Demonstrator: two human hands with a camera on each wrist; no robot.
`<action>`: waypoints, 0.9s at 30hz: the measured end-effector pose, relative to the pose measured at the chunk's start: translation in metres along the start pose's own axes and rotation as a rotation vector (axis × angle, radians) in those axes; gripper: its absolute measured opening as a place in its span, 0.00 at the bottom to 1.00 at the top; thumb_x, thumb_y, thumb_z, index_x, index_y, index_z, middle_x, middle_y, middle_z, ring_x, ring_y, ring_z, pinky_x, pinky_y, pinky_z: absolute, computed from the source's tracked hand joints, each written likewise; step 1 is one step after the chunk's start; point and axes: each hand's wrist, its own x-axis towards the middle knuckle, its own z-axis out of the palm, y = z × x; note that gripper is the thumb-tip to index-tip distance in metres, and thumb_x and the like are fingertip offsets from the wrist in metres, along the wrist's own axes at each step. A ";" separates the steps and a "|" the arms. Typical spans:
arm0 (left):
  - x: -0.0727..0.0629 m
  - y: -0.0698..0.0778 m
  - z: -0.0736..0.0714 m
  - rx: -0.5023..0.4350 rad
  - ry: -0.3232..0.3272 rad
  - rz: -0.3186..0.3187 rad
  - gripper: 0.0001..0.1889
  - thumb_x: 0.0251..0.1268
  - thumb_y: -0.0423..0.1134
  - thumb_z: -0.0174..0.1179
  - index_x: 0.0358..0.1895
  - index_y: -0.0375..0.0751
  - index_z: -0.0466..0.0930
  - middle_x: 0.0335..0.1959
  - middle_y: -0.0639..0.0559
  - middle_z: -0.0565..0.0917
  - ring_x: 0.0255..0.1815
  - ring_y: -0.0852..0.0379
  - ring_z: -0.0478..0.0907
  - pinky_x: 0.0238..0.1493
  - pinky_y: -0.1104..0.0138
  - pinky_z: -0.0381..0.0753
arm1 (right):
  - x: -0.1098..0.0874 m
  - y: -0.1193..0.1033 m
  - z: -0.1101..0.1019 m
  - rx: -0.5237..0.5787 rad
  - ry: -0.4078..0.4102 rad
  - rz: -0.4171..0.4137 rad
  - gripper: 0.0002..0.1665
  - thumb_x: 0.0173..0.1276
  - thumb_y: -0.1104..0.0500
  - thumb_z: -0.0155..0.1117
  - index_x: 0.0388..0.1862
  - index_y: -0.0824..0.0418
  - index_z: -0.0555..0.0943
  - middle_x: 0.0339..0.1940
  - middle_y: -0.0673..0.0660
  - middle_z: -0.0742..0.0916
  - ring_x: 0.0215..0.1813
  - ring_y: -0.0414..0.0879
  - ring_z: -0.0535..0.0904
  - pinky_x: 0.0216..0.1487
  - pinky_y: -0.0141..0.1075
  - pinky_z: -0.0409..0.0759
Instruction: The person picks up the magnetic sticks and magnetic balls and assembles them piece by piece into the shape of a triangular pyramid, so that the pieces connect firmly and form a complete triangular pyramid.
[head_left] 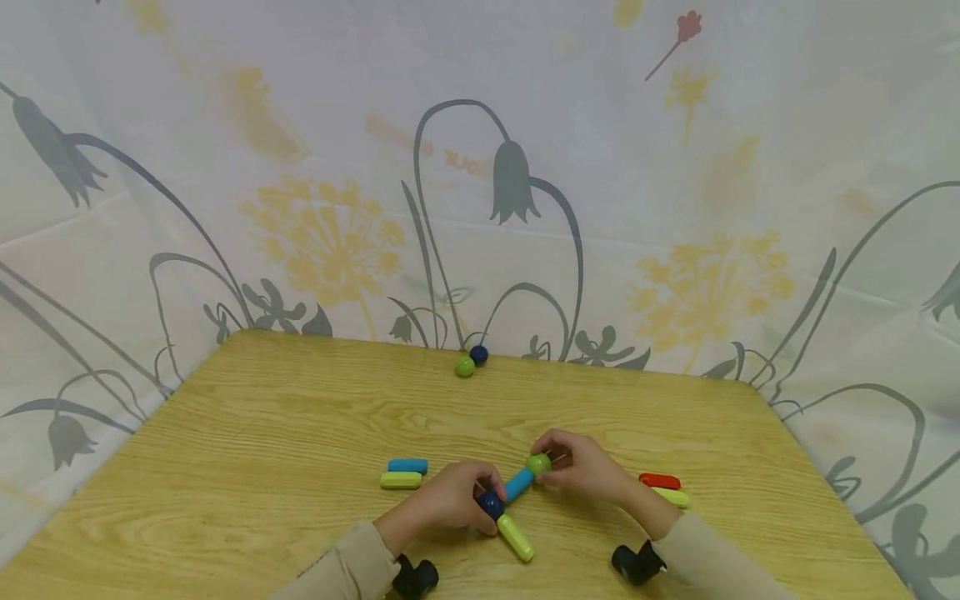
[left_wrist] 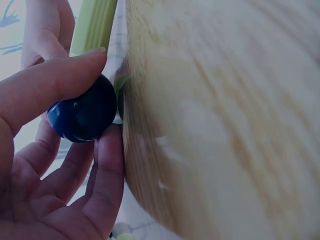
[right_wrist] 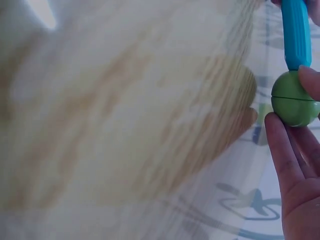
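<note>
My left hand [head_left: 453,493] pinches a dark blue ball [head_left: 491,504] between thumb and fingers. A yellow-green stick [head_left: 516,538] extends from that ball toward the table's front. On the ball's other side a light blue stick [head_left: 519,484] leads to a green ball [head_left: 537,464]. That green ball is held by the thumb and fingers of my right hand [head_left: 583,468]. Up close in the left wrist view, the dark blue ball [left_wrist: 85,112] shows the yellow-green stick beside the thumb. From the right wrist, the green ball [right_wrist: 295,99] meets the end of the blue stick [right_wrist: 296,35].
Left of the hands lie a blue stick [head_left: 408,466] and a yellow-green stick [head_left: 401,481]. At right are a red stick [head_left: 660,481] and another yellow-green stick [head_left: 672,497]. A green ball [head_left: 465,367] and a dark blue ball [head_left: 479,356] sit at the table's [head_left: 300,400] back edge.
</note>
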 end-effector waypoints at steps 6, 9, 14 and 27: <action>-0.001 0.000 0.001 -0.002 0.003 0.001 0.15 0.43 0.24 0.71 0.33 0.43 0.78 0.34 0.55 0.76 0.33 0.57 0.73 0.36 0.65 0.75 | -0.007 -0.002 0.000 0.021 -0.002 0.022 0.16 0.58 0.66 0.68 0.46 0.65 0.77 0.45 0.57 0.80 0.45 0.51 0.78 0.43 0.37 0.79; -0.001 0.000 0.001 -0.016 0.004 0.000 0.15 0.43 0.24 0.70 0.33 0.43 0.78 0.34 0.55 0.76 0.33 0.57 0.72 0.37 0.64 0.74 | -0.011 -0.001 -0.001 0.018 -0.007 0.025 0.16 0.58 0.66 0.68 0.46 0.65 0.77 0.46 0.58 0.80 0.46 0.51 0.78 0.43 0.35 0.79; -0.001 -0.001 0.000 -0.032 0.005 0.005 0.15 0.43 0.24 0.70 0.34 0.42 0.77 0.34 0.54 0.75 0.34 0.56 0.72 0.37 0.63 0.75 | -0.016 0.001 -0.002 -0.005 -0.021 0.025 0.16 0.59 0.65 0.68 0.46 0.63 0.77 0.46 0.57 0.80 0.46 0.50 0.78 0.43 0.33 0.78; -0.002 0.001 0.001 -0.028 0.009 -0.007 0.15 0.44 0.23 0.70 0.34 0.42 0.76 0.36 0.53 0.75 0.35 0.55 0.71 0.37 0.62 0.75 | -0.043 0.003 -0.014 0.014 0.069 0.000 0.18 0.60 0.63 0.67 0.49 0.67 0.76 0.47 0.62 0.80 0.47 0.56 0.78 0.46 0.37 0.78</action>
